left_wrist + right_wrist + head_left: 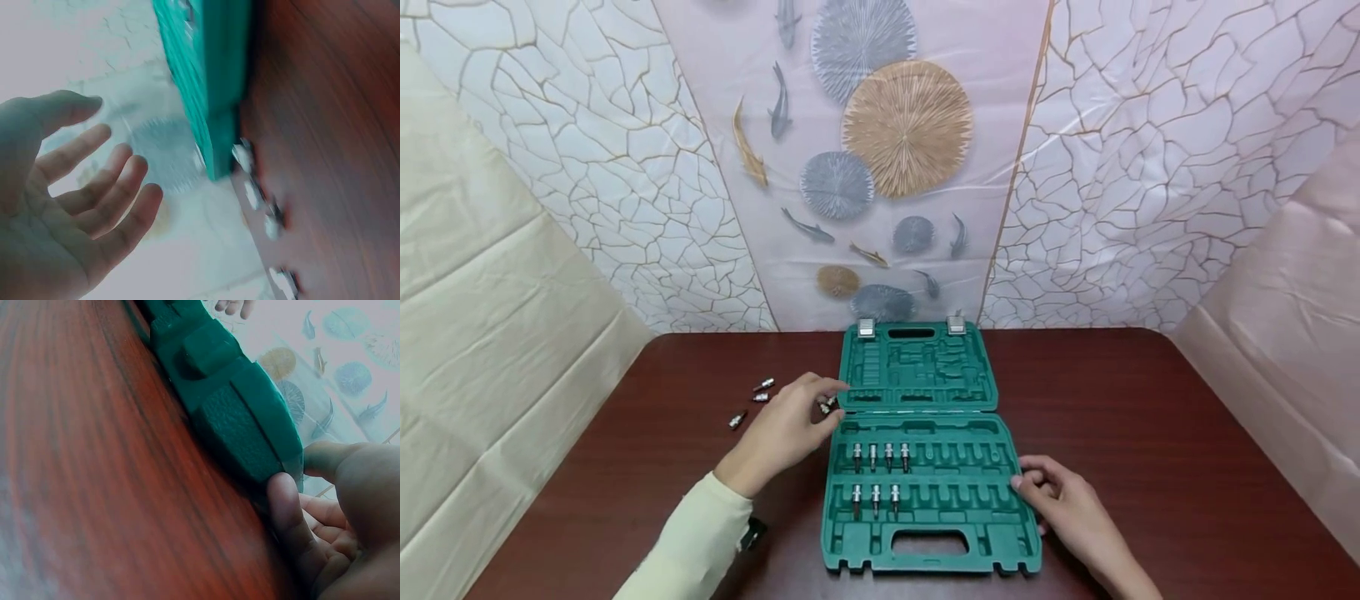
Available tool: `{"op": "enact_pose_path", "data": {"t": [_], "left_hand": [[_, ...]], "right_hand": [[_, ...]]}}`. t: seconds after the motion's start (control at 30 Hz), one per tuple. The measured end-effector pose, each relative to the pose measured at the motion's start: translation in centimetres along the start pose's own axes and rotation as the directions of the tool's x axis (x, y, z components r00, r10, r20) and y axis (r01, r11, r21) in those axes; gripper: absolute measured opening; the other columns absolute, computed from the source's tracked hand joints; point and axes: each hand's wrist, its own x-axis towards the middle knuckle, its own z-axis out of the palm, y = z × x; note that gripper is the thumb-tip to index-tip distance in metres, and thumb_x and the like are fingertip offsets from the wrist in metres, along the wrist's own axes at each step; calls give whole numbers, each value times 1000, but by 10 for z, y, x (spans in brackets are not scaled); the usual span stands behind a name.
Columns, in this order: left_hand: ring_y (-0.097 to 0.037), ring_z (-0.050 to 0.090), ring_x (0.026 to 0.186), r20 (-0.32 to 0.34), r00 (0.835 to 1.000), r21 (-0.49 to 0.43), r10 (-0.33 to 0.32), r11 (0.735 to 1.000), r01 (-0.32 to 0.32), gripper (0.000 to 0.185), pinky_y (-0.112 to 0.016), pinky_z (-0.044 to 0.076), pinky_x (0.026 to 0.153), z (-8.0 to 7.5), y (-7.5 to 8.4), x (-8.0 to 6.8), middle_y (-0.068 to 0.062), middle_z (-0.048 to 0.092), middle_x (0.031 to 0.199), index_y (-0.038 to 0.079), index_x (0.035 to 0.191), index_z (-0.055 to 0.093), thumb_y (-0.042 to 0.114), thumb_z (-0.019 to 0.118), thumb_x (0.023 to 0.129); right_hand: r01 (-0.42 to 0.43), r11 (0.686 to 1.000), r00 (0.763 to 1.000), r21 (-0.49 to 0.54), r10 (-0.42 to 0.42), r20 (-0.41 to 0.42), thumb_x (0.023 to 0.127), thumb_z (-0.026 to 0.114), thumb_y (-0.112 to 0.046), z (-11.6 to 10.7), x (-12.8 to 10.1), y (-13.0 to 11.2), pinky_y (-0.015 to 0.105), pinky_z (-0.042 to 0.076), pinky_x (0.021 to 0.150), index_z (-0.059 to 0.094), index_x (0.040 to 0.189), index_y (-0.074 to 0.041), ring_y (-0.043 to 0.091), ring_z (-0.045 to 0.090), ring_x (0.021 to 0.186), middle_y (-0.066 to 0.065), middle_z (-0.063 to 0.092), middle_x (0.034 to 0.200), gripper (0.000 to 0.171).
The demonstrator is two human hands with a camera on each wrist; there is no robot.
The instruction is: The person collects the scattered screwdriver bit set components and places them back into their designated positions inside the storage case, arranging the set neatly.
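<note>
- green tool case [925, 475] lies open flat in the middle of the dark wood table [1150, 433], lid half toward the wall, tray half toward me, carry handle cutout at the near edge.
- seven socket bits [880, 457] stand in the tray slots, four in the upper row, three in the lower. a few loose bits [763, 386] sit on the table left of the case, more right by the hinge corner.
- my left hand [786, 429] hovers over those near the hinge, fingers spread and relaxed, holding nothing as far as i can see.
- my right hand [1060, 496] is on the tray's right edge, thumb and finger pinching the rim.
- my guess: the case is stiff moulded plastic, textured outside, fairly light. best held by the rim or handle.
- the bits look like smooth small steel, probably slippery and prone to roll, so pinch each across the thick socket end.
</note>
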Motion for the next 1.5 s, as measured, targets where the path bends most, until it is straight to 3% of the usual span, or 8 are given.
{"op": "enact_pose_path", "data": {"t": [0.1,0.2,0.4,0.63,0.77,1.17,1.5], "left_hand": [[-28,69,109,-44,999,41,-14,999,16,42,-46,59,86,-6,-15,-2,-10,66,125,12,136,69,20,79,97],[-27,69,105,-66,997,76,-28,997,33,47,-45,59,81,-9,-28,-4,-10,65,127,14,139,67,23,80,96],[-24,67,100,-62,996,121,-62,990,69,49,-42,58,72,-11,-50,-6,-10,63,128,15,140,66,24,80,94],[-30,68,112,-39,994,118,-104,987,108,50,-53,59,86,-8,-75,-5,-12,65,122,9,137,65,23,82,93],[-31,66,107,-21,991,105,-134,985,136,49,-52,57,88,-7,-86,-2,-13,66,115,6,134,64,22,83,92],[-22,63,93,35,969,93,-244,966,240,50,-45,57,84,-8,-93,7,-9,67,109,2,129,66,25,87,89],[-22,66,89,47,955,159,-292,946,281,44,-49,57,83,-6,-92,9,-6,69,103,6,118,70,29,89,86]], "right_hand": [[6,1000,1000,-5,-6,-6,103,70,-36,1,1,-1,35,57,61,54,148,2,16,64,82,7,68,113,61],[7,1000,1000,-12,-8,-13,103,70,-37,2,2,-2,35,57,61,54,148,1,15,64,83,7,68,113,61],[-11,1000,1000,-11,11,-7,103,70,-40,1,2,-1,36,57,62,55,147,0,17,65,84,7,68,112,62],[-39,999,999,2,39,2,102,70,-43,0,0,1,37,57,62,55,147,0,19,64,84,7,68,111,64],[-40,999,999,3,40,3,102,70,-44,0,0,2,37,57,62,54,147,0,19,64,84,7,69,111,65],[-47,999,999,-6,47,5,102,70,-43,0,0,0,38,57,62,55,147,1,19,65,85,7,69,111,64],[-42,999,999,-1,42,7,102,69,-42,1,1,-1,37,56,62,55,147,1,19,65,85,7,69,111,64]]}}
